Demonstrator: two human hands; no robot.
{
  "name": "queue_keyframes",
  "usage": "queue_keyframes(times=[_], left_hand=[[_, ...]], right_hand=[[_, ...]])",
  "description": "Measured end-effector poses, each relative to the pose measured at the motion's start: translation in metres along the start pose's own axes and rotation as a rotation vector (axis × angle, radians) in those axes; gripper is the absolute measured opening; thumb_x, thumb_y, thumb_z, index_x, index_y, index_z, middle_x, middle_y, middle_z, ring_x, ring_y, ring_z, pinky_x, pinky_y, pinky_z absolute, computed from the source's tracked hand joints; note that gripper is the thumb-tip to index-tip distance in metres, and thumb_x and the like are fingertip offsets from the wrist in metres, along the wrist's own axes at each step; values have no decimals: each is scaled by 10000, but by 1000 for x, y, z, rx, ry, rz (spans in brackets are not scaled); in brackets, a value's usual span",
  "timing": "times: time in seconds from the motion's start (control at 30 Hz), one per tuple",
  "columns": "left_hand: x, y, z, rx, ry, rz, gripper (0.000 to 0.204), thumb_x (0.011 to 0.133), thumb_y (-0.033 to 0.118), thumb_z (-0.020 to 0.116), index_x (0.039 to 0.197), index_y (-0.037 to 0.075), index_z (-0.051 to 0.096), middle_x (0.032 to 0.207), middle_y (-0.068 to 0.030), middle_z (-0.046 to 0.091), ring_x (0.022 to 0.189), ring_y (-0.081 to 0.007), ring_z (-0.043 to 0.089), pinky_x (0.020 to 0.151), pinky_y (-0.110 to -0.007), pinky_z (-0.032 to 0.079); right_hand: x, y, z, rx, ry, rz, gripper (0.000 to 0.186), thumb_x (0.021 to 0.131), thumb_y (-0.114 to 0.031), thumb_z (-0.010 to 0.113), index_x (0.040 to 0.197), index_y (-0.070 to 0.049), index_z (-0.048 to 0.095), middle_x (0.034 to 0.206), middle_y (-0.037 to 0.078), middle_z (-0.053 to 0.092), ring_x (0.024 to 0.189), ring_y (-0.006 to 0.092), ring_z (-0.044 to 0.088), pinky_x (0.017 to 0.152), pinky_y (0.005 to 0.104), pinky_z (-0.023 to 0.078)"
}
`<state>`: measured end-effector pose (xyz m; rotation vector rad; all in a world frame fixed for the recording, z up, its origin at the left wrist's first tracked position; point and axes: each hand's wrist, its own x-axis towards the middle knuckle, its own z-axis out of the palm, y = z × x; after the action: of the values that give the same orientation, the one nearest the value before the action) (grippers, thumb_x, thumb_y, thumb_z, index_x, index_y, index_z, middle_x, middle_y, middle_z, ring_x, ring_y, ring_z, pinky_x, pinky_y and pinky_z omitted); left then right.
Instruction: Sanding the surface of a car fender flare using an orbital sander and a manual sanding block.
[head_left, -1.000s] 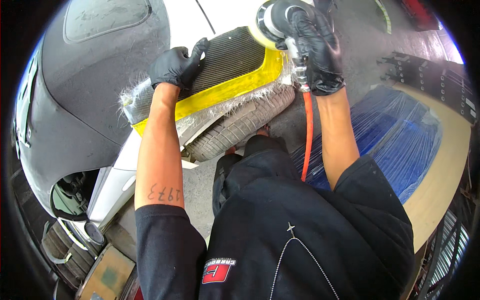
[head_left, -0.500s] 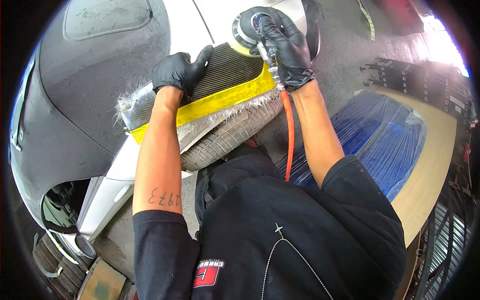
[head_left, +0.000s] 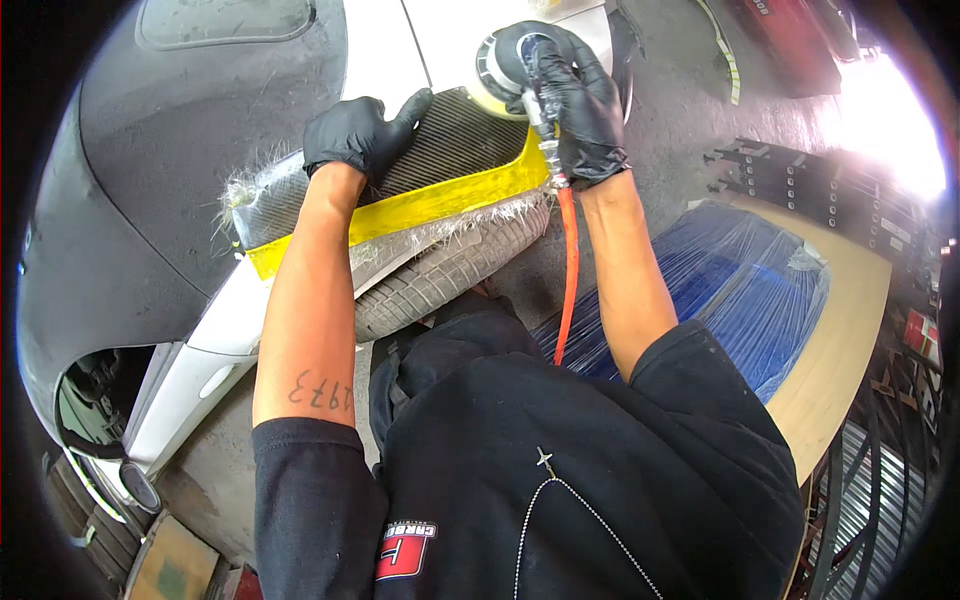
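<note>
My right hand [head_left: 588,115], in a black glove, is wrapped over the top of a round air sander [head_left: 492,68]. The sander's pad rests at the upper right end of a woven carbon-fibre wheel-arch panel [head_left: 465,135]. An orange hose [head_left: 568,275] runs from its metal fitting down toward my body. On the left part of the panel lies my gloved left hand [head_left: 355,138], its thumb stretched along the weave and its other fingers bent over the far side, partly hidden. Yellow tape [head_left: 440,208] covers the panel's near edge, with frayed white fibres below it.
Below the panel is a tyre [head_left: 450,275]. The white and dark grey car body [head_left: 130,200] fills the left side. To my right, a blue plastic-wrapped item [head_left: 725,280] lies on a wooden tabletop [head_left: 855,280]. Black perforated metal rails [head_left: 820,190] are beyond it.
The view has turned slightly, so the car and table sit a little differently in the picture. Both hands keep their places, and the sander stays at the panel's upper right end.
</note>
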<state>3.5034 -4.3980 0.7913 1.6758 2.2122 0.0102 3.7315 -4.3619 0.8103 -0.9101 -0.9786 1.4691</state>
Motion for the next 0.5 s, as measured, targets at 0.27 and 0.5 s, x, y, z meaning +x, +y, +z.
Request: queue_keyframes(times=[0.27,0.5], left_hand=[[-4,3,-2,5,-2,4,850,875,805,395,951,49,777,986,-228,734,978,-382,708,881,-440,536],[-3,-5,7,-61,131,49,863,872,809,415,793,19,753,839,-290,694,860,-444,694,811,-483,528]], right_hand=[[5,11,3,-106,-9,33,308,954,-176,708,1200,1,655,1004,42,699,821,101,637,702,257,553],[3,-5,1,-43,6,23,281,960,-176,699,1198,-32,661,918,29,692,693,72,627,552,211,508]])
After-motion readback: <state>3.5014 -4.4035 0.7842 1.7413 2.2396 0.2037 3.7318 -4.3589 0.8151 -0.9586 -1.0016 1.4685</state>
